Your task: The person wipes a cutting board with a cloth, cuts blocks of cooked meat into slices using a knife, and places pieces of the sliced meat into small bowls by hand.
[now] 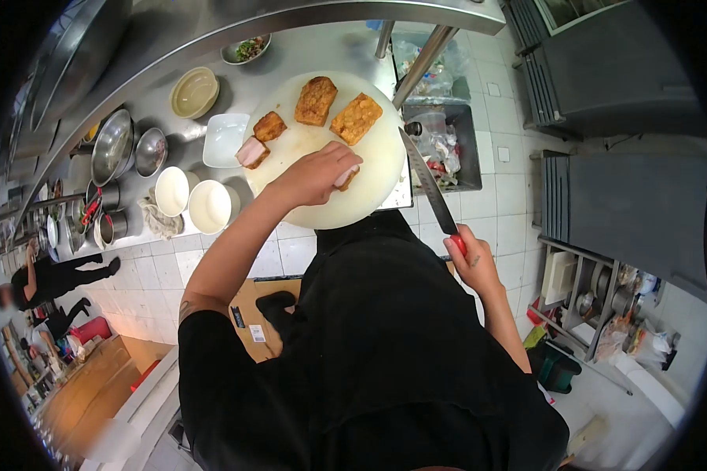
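My left hand (319,174) is closed over a piece of roast pork (346,180), pressing it on a round white cutting board (381,161). Part of that piece is hidden under my fingers. Wrapped round the red handle of a long kitchen knife (432,188) is my right hand (476,264). The blade points away from me, beside the board's right edge, apart from the meat. Two browned pork blocks (316,100) (357,118) lie at the board's far side. On its left rest a smaller browned chunk (269,125) and a cut piece showing pale meat (252,152).
A square white dish (225,140), white tubs (211,206) and metal bowls (151,151) stand left of the board. A steel shelf edge (291,22) spans above. Grey bins with refuse (475,149) sit at the right. Other people (51,282) are far left.
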Demonstrator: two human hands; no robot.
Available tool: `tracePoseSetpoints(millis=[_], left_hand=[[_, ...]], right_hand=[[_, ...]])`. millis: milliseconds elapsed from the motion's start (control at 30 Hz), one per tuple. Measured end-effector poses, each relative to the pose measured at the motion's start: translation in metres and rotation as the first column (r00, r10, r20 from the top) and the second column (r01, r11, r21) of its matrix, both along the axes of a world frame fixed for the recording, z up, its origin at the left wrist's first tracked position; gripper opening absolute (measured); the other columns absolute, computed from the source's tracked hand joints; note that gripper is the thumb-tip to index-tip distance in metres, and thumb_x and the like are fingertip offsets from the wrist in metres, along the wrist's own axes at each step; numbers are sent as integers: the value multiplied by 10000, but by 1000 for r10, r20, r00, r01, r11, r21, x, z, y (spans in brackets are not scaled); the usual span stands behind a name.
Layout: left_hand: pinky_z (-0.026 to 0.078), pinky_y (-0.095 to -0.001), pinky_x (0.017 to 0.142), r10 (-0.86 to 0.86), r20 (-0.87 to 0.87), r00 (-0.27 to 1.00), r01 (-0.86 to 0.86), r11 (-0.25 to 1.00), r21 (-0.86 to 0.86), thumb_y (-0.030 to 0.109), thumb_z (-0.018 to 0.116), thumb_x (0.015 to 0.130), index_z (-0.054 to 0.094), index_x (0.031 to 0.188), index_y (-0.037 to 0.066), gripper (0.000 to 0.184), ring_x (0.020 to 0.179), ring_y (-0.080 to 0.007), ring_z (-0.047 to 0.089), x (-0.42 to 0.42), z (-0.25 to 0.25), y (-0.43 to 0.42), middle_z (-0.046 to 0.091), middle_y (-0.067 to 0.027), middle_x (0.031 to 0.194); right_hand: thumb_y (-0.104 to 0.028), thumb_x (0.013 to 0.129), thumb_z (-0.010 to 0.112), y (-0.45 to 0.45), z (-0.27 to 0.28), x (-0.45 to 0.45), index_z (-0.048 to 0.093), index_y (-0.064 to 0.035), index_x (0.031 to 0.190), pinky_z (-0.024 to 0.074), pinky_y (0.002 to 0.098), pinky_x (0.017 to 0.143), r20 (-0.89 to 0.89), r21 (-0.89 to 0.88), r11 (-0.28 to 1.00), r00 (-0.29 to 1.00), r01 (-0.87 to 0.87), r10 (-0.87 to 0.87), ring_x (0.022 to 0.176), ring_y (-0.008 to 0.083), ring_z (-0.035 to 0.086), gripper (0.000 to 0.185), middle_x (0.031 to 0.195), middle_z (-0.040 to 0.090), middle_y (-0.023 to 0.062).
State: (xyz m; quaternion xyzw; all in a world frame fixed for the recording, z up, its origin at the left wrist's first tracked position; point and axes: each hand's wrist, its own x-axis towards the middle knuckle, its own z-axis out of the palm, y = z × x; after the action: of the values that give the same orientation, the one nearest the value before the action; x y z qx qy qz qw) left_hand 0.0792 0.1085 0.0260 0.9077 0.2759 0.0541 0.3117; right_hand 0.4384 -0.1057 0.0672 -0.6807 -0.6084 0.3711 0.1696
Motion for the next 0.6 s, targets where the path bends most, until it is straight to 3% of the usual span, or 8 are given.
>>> tracePoseSetpoints(millis=[167,367,467,533,600], left_hand=[[525,-442,1119,35,-50,998,-35,999,8,-145,760,733,574,1449,78,773,1346,-353,575,9,3,1,636,-111,1371],[506,-469,1167,71,21,997,-73,996,56,-81,858,726,550,1534,104,884,1433,-363,541,-7,25,-13,604,-127,1493],[482,-476,1202,171,111,979,-174,985,16,-60,867,738,546,1549,110,888,1478,-368,512,-31,37,-21,580,-130,1554],[455,-496,1216,364,243,899,-387,921,51,-30,858,739,539,1536,67,864,1430,-413,534,-65,40,-24,565,-162,1576],[457,-517,1195,525,317,790,-598,774,208,5,863,758,526,1535,39,847,1397,-461,542,-103,26,-21,595,-207,1519]], right_hand=[[-261,1074,725,9,0,9,635,-51,1265,548,498,671,29,16,999,999,-31,31,763,490,721,298,803,723,245],[-263,1068,728,24,1,5,637,-64,1263,547,506,671,38,4,996,995,-91,91,765,493,720,293,808,725,242],[-259,1069,725,30,6,-5,642,-66,1261,550,508,672,11,27,992,992,-127,127,768,487,723,284,811,729,234],[-258,1068,727,38,12,-18,647,-66,1257,552,511,674,0,20,985,985,-173,173,767,482,725,282,816,733,232],[-257,1066,728,41,16,-37,651,-66,1254,555,515,675,-8,9,979,979,-204,204,767,477,727,279,821,737,229]])
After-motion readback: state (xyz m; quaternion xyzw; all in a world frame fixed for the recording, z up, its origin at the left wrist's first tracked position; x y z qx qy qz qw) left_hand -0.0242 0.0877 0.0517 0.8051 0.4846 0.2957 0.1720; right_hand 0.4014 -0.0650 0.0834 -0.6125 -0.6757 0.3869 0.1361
